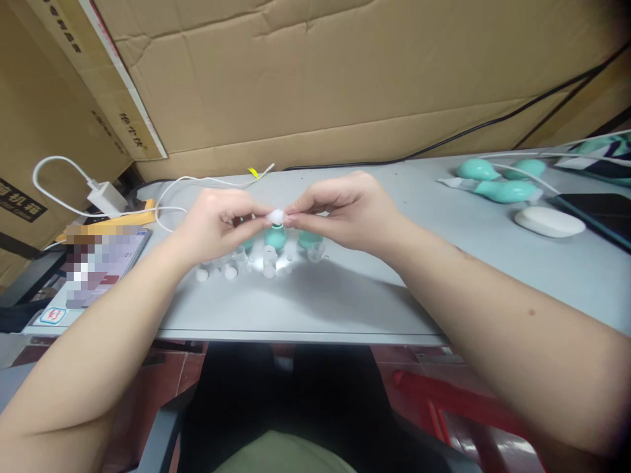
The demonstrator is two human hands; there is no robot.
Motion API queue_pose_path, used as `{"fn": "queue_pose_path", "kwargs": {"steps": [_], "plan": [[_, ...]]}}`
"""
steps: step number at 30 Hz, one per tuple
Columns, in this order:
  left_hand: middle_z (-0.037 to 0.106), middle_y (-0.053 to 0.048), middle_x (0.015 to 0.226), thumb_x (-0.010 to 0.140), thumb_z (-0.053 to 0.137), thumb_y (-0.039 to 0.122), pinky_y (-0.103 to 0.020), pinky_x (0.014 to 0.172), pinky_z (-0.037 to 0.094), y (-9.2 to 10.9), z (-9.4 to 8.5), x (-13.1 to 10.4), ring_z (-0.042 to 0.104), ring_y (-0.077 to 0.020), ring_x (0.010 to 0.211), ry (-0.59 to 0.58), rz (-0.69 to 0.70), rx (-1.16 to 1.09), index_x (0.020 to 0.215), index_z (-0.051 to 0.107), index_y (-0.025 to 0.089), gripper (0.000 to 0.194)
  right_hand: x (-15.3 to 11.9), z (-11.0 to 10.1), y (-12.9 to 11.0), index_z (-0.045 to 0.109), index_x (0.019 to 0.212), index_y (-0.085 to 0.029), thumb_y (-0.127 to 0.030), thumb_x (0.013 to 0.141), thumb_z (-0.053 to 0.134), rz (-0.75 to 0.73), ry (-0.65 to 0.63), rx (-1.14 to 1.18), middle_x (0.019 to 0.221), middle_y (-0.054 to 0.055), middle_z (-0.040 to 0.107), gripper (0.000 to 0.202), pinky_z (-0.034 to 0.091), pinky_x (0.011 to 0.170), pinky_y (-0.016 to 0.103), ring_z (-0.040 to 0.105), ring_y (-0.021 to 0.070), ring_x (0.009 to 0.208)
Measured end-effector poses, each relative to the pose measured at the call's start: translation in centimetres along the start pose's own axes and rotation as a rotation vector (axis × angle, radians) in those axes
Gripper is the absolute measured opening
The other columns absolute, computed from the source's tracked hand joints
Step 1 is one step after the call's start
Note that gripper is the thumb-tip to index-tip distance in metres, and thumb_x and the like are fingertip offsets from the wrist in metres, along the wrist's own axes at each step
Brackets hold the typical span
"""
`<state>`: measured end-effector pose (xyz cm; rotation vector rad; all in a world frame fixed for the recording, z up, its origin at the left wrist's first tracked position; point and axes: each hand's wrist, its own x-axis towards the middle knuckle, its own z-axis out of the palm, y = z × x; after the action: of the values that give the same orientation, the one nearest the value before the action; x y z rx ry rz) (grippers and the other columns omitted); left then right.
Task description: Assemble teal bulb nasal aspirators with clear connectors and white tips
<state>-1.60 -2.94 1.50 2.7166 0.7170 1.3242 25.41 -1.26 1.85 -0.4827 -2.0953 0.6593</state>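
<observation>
A small white piece (276, 217) is pinched between the fingertips of my left hand (219, 220) and my right hand (342, 210). Right below it stands a teal bottle-like piece (275, 238) with an open top; whether the two touch is unclear. Another teal piece (309, 238) is partly behind my right fingers, and a third is mostly hidden by my left hand. Small clear and white plastic parts (269, 270) lie in front of them on the grey table (305, 305).
Teal rounded pieces (507, 190), a white oval object (549, 222) and a dark device (601, 213) lie at the right. A phone (116, 266), a white charger (107, 199) and cables are at the left. Cardboard (345, 85) stands behind the table.
</observation>
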Motion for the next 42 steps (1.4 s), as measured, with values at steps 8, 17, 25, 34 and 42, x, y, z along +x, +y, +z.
{"fn": "queue_pose_path", "kwargs": {"steps": [8,17,25,34,42], "plan": [[0.081,-0.001,0.076,0.104,0.082,0.031,-0.025,0.061,0.051,0.0,-0.1,0.0,0.066,-0.0117,0.062,0.01,0.005,0.04,0.101,0.092,0.024,0.012,-0.1,0.1,-0.2,0.08,0.083,-0.028,-0.037,0.101,0.086,-0.038,0.019,-0.052,0.082,0.0,0.084,0.021,0.059,0.069,0.039,0.074,0.0209,0.074],[0.079,0.0,0.076,0.103,0.084,0.026,-0.025,0.063,0.051,0.1,-0.1,0.1,0.066,-0.0117,0.064,-0.004,0.001,0.028,0.1,0.09,0.023,0.007,0.1,-0.3,0.8,0.081,0.092,-0.028,-0.036,0.1,0.083,-0.006,-0.022,0.018,0.087,0.0,0.083,0.012,0.06,0.073,0.037,0.073,0.0205,0.077],[0.082,-0.003,0.081,0.105,0.081,0.034,-0.026,0.063,0.054,0.5,0.1,0.1,0.07,-0.0138,0.067,0.008,-0.064,0.004,0.099,0.09,0.023,0.016,-0.1,0.3,0.2,0.084,0.093,-0.032,-0.04,0.1,0.083,-0.012,0.036,-0.03,0.091,0.0,0.086,0.01,0.066,0.08,0.039,0.076,0.0221,0.082],[0.081,-0.001,0.079,0.103,0.081,0.03,-0.026,0.065,0.054,0.5,0.1,0.1,0.07,-0.0137,0.067,0.001,-0.051,0.019,0.097,0.088,0.022,0.012,-0.1,0.4,0.4,0.079,0.092,-0.03,-0.037,0.1,0.082,0.001,0.031,0.002,0.088,-0.001,0.083,0.012,0.066,0.08,0.037,0.075,0.0203,0.081],[0.082,0.0,0.08,0.104,0.082,0.027,-0.025,0.065,0.052,0.4,0.3,0.1,0.071,-0.0124,0.068,0.031,-0.012,-0.002,0.098,0.089,0.023,0.01,0.1,0.5,0.2,0.078,0.091,-0.028,-0.038,0.099,0.086,0.009,0.016,0.122,0.093,0.001,0.084,0.015,0.068,0.082,0.037,0.078,0.0203,0.084]]}}
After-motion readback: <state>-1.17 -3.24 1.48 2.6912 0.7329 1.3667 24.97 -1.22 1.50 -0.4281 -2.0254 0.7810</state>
